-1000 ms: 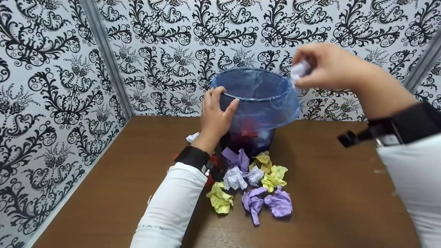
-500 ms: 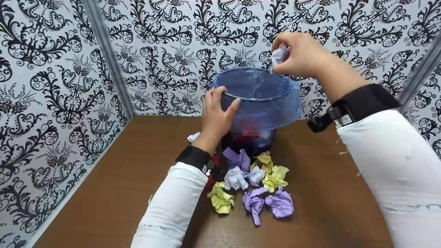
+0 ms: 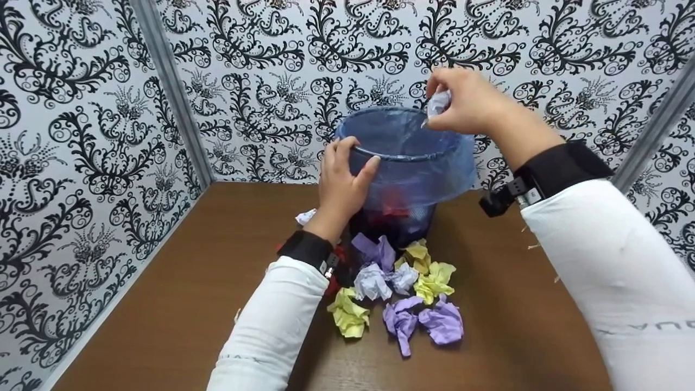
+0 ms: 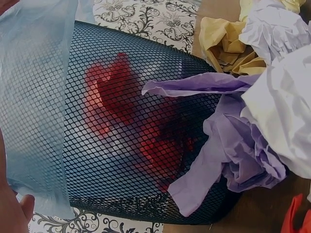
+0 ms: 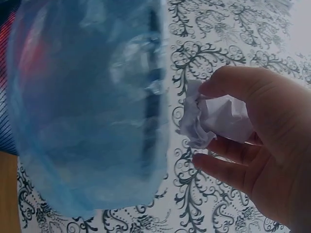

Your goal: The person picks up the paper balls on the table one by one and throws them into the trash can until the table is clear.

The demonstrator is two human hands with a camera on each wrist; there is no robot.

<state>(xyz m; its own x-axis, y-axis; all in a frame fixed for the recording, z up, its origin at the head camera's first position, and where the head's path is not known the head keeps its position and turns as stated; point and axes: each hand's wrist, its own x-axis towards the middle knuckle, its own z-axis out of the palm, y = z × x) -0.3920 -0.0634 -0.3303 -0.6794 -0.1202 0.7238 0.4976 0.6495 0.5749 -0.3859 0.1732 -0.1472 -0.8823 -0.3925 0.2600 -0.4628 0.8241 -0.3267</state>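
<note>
A dark mesh wastebasket (image 4: 121,121), lined with a blue plastic bag (image 3: 418,179), stands at the back of the table. My left hand (image 3: 341,176) grips its rim at the near left, fingers over the edge and thumb on the outside. In my right hand (image 3: 469,103) a crumpled white paper ball (image 3: 438,102) is pinched between thumb and fingers, above the right side of the rim. The right wrist view shows this paper ball (image 5: 214,116) beside the bag. Red crumpled paper (image 4: 114,92) shows through the mesh inside the basket.
Before the basket lie crumpled purple (image 3: 441,321), yellow (image 3: 348,314) and white (image 3: 372,281) papers, several in all. Another white one (image 3: 305,217) and some red paper (image 3: 332,285) are partly hidden by the left arm. A patterned wall (image 3: 260,108) rises close behind.
My right hand has moved left with the white paper ball, rising over the basket's right rim and then dipping slightly. The left hand stays on the rim.
</note>
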